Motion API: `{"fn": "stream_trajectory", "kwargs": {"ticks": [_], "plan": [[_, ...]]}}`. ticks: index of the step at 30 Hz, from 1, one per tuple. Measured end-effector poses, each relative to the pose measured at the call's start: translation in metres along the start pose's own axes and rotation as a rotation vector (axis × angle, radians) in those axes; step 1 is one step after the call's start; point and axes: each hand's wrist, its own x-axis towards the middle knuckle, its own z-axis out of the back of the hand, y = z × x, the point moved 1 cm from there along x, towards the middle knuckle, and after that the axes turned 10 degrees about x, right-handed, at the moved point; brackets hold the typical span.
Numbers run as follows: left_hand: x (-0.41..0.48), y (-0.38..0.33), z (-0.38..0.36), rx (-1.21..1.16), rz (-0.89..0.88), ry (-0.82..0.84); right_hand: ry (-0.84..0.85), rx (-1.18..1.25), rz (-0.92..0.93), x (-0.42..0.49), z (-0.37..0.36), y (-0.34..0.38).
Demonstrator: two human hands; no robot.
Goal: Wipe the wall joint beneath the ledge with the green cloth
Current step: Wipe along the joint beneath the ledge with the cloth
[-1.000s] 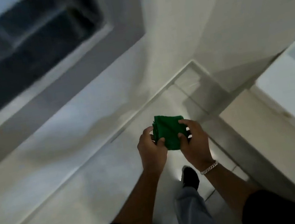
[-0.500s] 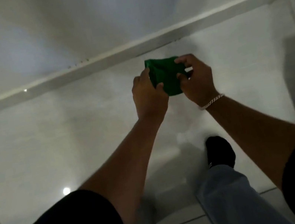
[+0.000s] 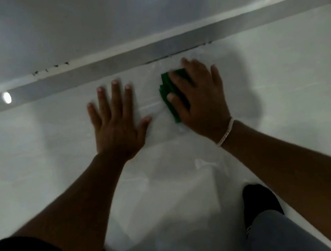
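Both hands have left their shared hold in mid-air and gone flat to the wall (image 3: 285, 87) — the left hand (image 3: 116, 124) spread bare as a brace, grip wide open and empty, the right hand (image 3: 199, 100) pressing the folded green cloth (image 3: 168, 94) under its palm, fingers splayed rather than curled. Wiping looks just begun. The cloth sits just below the ledge (image 3: 148, 55); next, I'd say, it slides up into the joint (image 3: 177, 56) and along it.
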Motion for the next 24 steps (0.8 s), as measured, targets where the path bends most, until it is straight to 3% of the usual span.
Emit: {"fn": "stream_trajectory", "kwargs": {"ticks": [5,17,24], "plan": [[0.007,0.010,-0.003,0.085,0.005,0.010,0.178,-0.171,0.051,-0.007,-0.021,-0.012],[0.008,0.010,-0.005,0.089,-0.010,0.026,-0.001,-0.172,-0.154,0.017,-0.005,-0.037],[0.008,0.010,-0.006,0.087,-0.018,0.010,0.087,-0.198,-0.118,0.009,-0.004,-0.051]]}}
